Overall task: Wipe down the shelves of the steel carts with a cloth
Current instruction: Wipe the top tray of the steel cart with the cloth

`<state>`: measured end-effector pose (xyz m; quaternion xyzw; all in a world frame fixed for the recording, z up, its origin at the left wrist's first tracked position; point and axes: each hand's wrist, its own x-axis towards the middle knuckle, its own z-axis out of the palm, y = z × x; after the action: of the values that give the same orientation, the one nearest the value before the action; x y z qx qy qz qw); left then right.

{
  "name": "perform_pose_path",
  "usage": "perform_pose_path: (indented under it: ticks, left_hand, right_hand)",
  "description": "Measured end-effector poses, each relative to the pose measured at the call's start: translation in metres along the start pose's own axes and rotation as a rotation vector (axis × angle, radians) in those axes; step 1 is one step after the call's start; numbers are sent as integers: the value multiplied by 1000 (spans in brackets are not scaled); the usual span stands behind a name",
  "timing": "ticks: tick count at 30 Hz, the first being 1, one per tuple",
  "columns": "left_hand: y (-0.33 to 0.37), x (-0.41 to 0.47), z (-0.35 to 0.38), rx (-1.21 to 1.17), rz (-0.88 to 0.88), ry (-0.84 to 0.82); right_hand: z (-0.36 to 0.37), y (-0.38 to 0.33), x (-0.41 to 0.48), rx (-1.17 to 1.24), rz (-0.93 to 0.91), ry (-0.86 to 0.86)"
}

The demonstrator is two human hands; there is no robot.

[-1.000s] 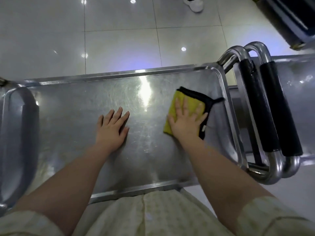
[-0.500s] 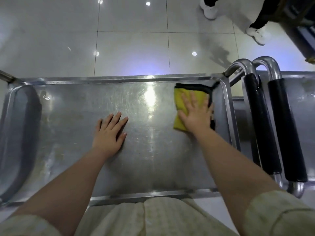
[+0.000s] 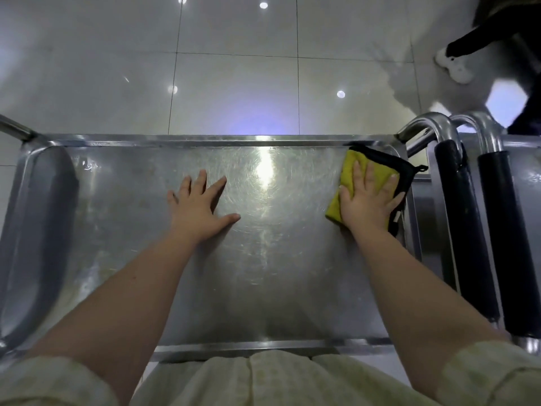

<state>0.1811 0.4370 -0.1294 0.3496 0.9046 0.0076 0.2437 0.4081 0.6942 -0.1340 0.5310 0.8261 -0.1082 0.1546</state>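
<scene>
Right hand lies flat on the yellow cloth in the shelf corner — left hand spread, empty. Risk: cloth snagging the raised rim and bunching.

I see a glossy pale grey tiled floor with thin dark joints. On it shine small round light reflections. A white shoe stands at the far right.

Right hand covers much of the yellow cloth at the shelf's far right corner; a passer-by, top right, is cut off above the shin.
</scene>
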Motion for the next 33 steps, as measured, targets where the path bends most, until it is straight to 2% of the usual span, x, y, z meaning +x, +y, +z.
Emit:
perform_pose_path:
  ticks: [3, 8, 10, 12, 14, 20, 23, 25, 28, 33]
  left_hand:
    - [-4, -2, 2, -22, 4, 18]
    - [-20, -3, 6, -100, -15, 90]
    - [-27, -4, 10, -87, -10, 98]
    - [-31, -2, 10, -88, -16, 107]
    - [-31, -1, 9, -96, -23, 109]
    - [-26, -3, 9, -126, -12, 81]
    - [-19, -2, 8, -116, -13, 69]
    - [-16, -1, 7, -118, -20, 60]
    - [-16, -1, 4, -116, -19, 58]
    - [-34, 6, -3, -150, 31, 101]
  right_hand:
    - [9, -56, -16, -11, -129, 1]
    - [29, -166, -64, -112, -565, -75]
    - [28, -175, -64, -142, -684, -90]
    - [22, -162, -45, -148, -722, -73]
    - [12, -134, -17, -98, -630, -33]
    - [-15, -5, 47, 53, -44, 46]
    - [-21, 0, 50, 92, 132, 19]
    - [-19, -30, 43, 123, 135, 24]
    - [-3, -96, 18, 59, -129, 51]
    - [27, -199, -53, -107, -659, -77]
